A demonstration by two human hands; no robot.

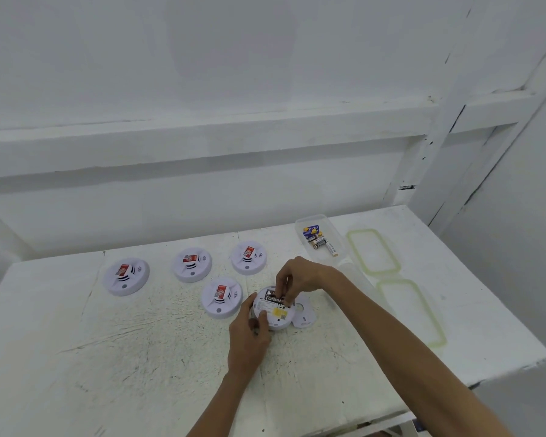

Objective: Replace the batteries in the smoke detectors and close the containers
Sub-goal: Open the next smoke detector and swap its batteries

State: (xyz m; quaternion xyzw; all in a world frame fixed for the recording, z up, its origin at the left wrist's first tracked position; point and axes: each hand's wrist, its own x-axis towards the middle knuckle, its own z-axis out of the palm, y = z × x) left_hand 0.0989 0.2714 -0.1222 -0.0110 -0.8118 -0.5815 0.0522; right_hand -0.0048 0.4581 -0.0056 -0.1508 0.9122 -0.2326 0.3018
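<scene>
The fingertips of the right hand point(300, 279) cover part of a black cylindrical battery point(275, 298), so how far it sits in its slot cannot be told, and the small print on the label beneath is too blurred to read. This grip is pinched together on the battery from above. The battery lies across the back of an upturned round white plastic smoke detector point(273, 310), which bears a yellow patch and rests on the scuffed white worktop point(139, 342). The left hand point(249, 335) curls round the detector's near left rim; its grip is clamped there, thumb on top. Just right of the right-hand grip lies a small white oval plastic cover point(304, 312), touching the detector's edge. Left of both grips four more round white smoke detectors point(126, 275) point(192, 264) point(249, 257) point(221, 297) lie face up with red stickers. Beyond the right grip a clear rectangular plastic container point(339, 244) holds loose mixed batteries point(317, 239); to its right lie two translucent lids with green seals point(372, 252) point(410, 310).
</scene>
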